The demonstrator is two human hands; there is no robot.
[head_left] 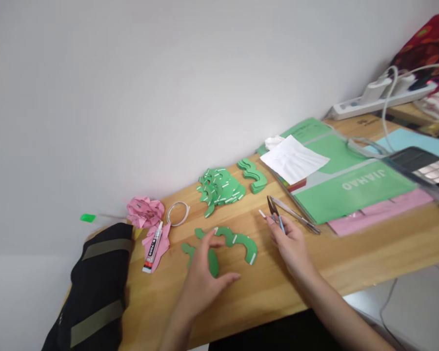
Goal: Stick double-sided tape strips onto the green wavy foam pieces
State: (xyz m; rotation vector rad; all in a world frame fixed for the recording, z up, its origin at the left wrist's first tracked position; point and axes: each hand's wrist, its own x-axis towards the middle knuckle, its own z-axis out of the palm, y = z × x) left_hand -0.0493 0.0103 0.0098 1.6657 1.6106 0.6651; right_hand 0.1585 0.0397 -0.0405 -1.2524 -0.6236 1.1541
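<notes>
My left hand is over the front pieces with thumb and fingers spread. Its index fingertip is at the top of a wavy green cutout that carries short white strips; I cannot tell whether it touches. A second green cutout lies partly hidden behind that hand. My right hand is closed around small scissors with dark blades and a blue handle. A tiny white strip sticks out from its thumb and finger. Silver tweezers lie just beyond this hand.
Behind are a heap of green cutouts with white strips and a neat green stack. At left are a tape roll, a glue tube, crumpled pink paper and a black bag. Green folders lie right.
</notes>
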